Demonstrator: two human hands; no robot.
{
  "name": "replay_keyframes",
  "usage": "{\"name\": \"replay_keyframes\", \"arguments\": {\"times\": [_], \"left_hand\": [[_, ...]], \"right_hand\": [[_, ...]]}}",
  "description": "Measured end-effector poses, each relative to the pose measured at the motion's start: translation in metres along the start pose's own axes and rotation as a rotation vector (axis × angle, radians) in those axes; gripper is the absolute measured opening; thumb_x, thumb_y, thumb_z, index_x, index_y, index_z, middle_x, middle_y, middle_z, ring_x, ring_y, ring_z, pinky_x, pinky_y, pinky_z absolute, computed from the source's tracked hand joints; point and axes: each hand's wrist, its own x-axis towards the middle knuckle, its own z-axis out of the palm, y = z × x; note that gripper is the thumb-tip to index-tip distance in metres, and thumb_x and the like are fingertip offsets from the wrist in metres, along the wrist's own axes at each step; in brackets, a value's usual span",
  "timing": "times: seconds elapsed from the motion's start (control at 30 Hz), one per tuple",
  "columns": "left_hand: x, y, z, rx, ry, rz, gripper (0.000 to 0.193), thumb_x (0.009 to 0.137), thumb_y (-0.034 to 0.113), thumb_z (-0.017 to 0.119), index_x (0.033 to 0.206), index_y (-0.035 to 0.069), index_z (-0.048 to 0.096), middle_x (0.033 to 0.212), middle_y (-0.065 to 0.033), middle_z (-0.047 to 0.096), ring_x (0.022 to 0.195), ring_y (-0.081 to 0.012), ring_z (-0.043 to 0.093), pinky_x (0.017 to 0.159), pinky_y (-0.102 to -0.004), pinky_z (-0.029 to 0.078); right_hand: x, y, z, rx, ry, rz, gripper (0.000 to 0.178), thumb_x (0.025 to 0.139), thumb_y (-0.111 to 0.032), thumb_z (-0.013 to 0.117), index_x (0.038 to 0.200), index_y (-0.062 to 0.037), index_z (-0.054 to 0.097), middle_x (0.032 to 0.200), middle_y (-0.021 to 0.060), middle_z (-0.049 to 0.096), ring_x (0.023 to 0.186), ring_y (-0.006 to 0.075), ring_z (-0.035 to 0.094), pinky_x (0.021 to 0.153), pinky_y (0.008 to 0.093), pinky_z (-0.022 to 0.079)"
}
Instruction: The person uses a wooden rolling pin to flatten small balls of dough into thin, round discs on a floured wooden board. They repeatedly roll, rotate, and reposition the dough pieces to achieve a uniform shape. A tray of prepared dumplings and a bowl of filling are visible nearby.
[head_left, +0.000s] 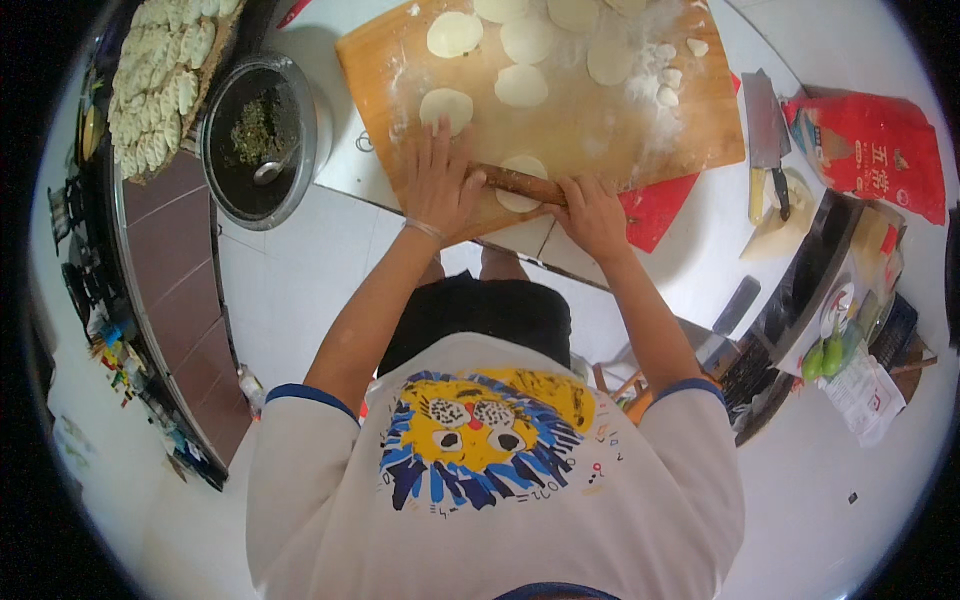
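Lying across a soft-looking dough round on the board: rolling pin, likely stiff, light, best held by both ends; left hand grip spread, right hand grip over one end, closure unclear.

At twelve o'clock, the board is smooth wood, matt with powdery flour; the rolling pin is wooden, the dough rounds smooth and matt. At ten: shiny metal bowl. At two: metal cleaver, glossy plastic-looking bag. At six: matt cloth T-shirt.
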Motion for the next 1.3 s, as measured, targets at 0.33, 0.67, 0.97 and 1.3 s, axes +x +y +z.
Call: {"name": "replay_keyframes", "arguments": {"times": [0.33,0.67,0.97,1.3], "left_hand": [[0.020,0.056,0.033,-0.186,-0.149,0.089,0.040,0.078,0.015,0.067,0.114,0.002,0.056,0.111,-0.0196,0.056,0.103,-0.0364,0.055,0.086,-0.0447,0.047],[0.041,0.054,0.013,-0.283,-0.372,0.028,0.017,0.079,0.011,0.068,0.089,0.000,0.062,0.088,-0.0183,0.062,0.091,-0.0334,0.061,0.079,-0.0417,0.048],[-0.023,0.027,0.009,-0.469,-0.176,-0.589,0.041,0.089,0.018,0.061,0.123,-0.001,0.050,0.108,-0.0190,0.061,0.099,-0.0278,0.060,0.086,-0.0388,0.047],[0.043,0.005,-0.007,0.068,-0.052,-0.028,0.059,0.092,0.031,0.046,0.143,0.004,0.033,0.150,-0.0246,0.027,0.137,-0.0437,0.025,0.112,-0.0572,0.017]], "right_hand": [[-0.025,0.005,-0.021,0.472,0.249,0.566,0.029,0.087,-0.025,0.067,0.103,-0.0020,0.057,0.086,0.0153,0.056,0.080,0.0331,0.056,0.070,0.0390,0.045],[-0.044,-0.002,-0.013,0.559,0.322,0.688,0.027,0.085,-0.021,0.069,0.100,-0.0011,0.058,0.087,0.0153,0.056,0.080,0.0312,0.058,0.071,0.0377,0.046],[-0.036,0.022,-0.037,0.185,0.135,0.367,0.039,0.080,-0.030,0.073,0.106,-0.0048,0.059,0.091,0.0130,0.059,0.084,0.0318,0.060,0.069,0.0397,0.049],[0.071,0.026,-0.003,-0.252,0.121,0.150,0.058,0.086,-0.054,0.054,0.126,-0.0114,0.055,0.131,0.0163,0.048,0.129,0.0349,0.040,0.108,0.0514,0.027]]}}
